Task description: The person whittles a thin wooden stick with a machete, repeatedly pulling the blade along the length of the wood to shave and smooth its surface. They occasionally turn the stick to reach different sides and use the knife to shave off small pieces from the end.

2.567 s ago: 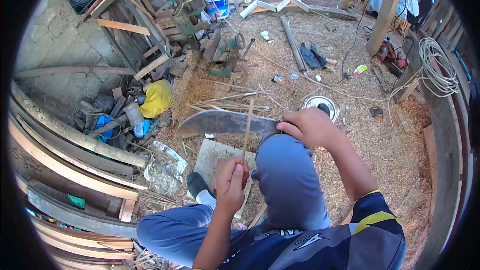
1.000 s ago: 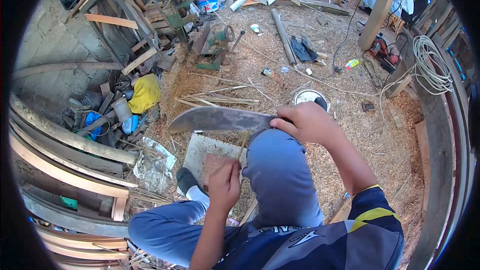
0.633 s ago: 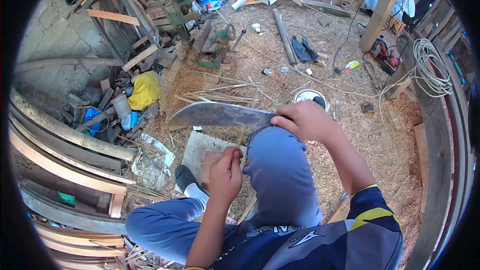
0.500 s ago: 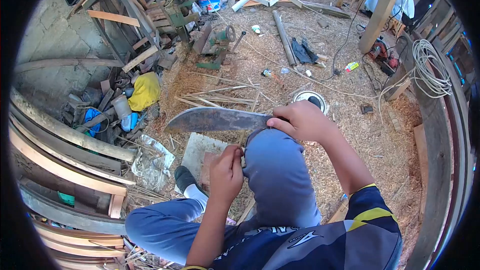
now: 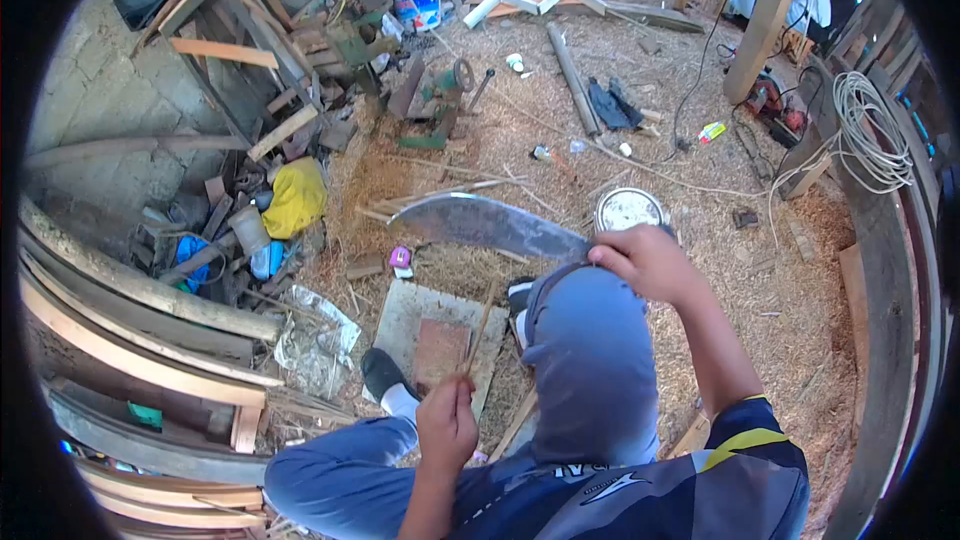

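My right hand is wrapped around the handle of a machete, just above my raised knee. The broad, stained blade extends to the left, its curved tip over the shavings. Lower down, my left hand is closed around a thin wooden stick that points up and away from me. The stick and the blade are apart. Beneath the stick, a reddish-brown block lies on a pale board on the ground.
A round white lid lies beyond my right hand. Thin wood strips and a small purple item are on the shavings. A green metal machine stands ahead. Curved timbers line the left, and a person is at the back right.
My left hand has drawn down towards my body, and more of the stick shows. The machete has shifted right in the view, its blade now tilting down towards the handle.
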### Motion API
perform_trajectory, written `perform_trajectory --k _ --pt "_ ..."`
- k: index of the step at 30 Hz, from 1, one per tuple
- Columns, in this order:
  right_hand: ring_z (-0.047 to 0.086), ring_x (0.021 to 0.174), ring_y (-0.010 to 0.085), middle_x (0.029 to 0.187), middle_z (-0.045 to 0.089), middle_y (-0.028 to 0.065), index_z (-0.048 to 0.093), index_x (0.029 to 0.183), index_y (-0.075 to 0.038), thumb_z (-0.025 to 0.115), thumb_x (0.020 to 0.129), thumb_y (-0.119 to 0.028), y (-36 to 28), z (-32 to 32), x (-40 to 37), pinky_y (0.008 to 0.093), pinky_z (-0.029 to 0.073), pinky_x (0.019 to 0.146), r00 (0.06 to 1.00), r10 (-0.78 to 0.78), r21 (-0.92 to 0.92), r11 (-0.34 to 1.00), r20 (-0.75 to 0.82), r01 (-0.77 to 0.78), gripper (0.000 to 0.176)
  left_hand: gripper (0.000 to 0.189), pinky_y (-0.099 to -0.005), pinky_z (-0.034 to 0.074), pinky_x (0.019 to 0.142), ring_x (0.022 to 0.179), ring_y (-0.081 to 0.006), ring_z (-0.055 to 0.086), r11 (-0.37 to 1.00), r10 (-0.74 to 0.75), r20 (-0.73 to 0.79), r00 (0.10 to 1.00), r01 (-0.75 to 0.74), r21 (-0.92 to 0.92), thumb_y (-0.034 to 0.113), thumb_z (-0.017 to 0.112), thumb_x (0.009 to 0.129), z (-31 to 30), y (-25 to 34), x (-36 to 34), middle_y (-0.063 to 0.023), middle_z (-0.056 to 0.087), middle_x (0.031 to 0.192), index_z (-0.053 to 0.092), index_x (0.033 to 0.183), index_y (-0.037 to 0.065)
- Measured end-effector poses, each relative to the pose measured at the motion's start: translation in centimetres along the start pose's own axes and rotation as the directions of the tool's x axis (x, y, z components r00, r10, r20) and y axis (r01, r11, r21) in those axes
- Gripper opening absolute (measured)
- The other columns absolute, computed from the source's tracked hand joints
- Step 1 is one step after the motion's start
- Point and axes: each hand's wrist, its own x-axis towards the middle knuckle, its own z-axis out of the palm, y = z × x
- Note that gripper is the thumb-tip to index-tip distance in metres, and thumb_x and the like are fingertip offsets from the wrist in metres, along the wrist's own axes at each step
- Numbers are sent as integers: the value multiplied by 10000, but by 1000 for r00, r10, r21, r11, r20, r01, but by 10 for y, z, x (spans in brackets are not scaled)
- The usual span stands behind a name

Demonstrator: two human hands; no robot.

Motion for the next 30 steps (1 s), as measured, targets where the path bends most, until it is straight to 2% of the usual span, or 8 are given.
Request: perform_trajectory --k 9,14,17,18,19,22,27,30 --pt "677 753 434 758 677 209 739 920 -76 579 1024 -511 -24 -8 10 519 513 681 993 -89 -208 973 78 103 475 99 -433 534 686 759 -377 704 985 137 5 991 -136 -103 63 581 1015 21 44 53 -187 693 836 658 1029 2" --pt "683 774 430 768 673 224 728 938 -55 573 1037 -473 -22 -4 7 513 519 710 992 -119 -38 992 37 121 456 101 -401 534 674 739 -335 702 995 94 -11 996 -94 -22 56 581 1012 1 25 19 -171 689 822 668 995 8" --pt "692 797 413 787 679 230 736 975 -52 567 1047 -449 -12 -1 2 489 518 733 1000 10 49 999 28 -11 438 121 -369 531 660 700 -294 691 998 -23 -59 998 19 -61 74 577 1024 -8 -10 -11 -151 682 800 675 993 9" --pt "693 803 407 798 685 228 742 999 -53 565 1050 -444 -13 -3 1 479 517 738 997 65 59 996 48 -68 432 278 -316 410 543 561 -144 483 995 62 -131 989 -73 -74 193 490 1110 -10 -9 -6 -28 522 670 630 947 15" --pt "694 809 401 809 691 226 748 1023 -55 564 1052 -438 -14 -5 2 468 516 744 991 116 64 991 72 -120 427 278 -297 376 526 555 -117 450 974 -49 -89 995 28 -223 205 480 1119 -15 -7 -4 -6 500 667 625 970 21" --pt "683 758 356 808 707 208 750 1105 -29 587 1040 -481 -19 -2 1 430 509 735 986 165 123 979 -4 -163 485 271 -224 232 479 537 -22 312 805 -187 36 982 174 -567 261 451 1152 -32 4 10 73 408 669 596 1077 45" --pt "636 643 170 669 624 63 726 972 25 718 977 -476 -55 -28 11 364 475 613 957 290 298 913 2 -278 501 259 -216 260 477 544 -21 340 776 -144 39 989 137 -616 276 469 1148 -52 21 20 60 431 684 587 1088 54" --pt "561 536 98 629 562 0 707 940 7 791 940 -418 -82 -44 27 309 408 499 992 111 258 962 -60 -92 433 249 -209 275 480 554 -19 349 765 -114 22 993 102 -636 274 471 1147 -65 31 21 54 448 701 585 1084 62"
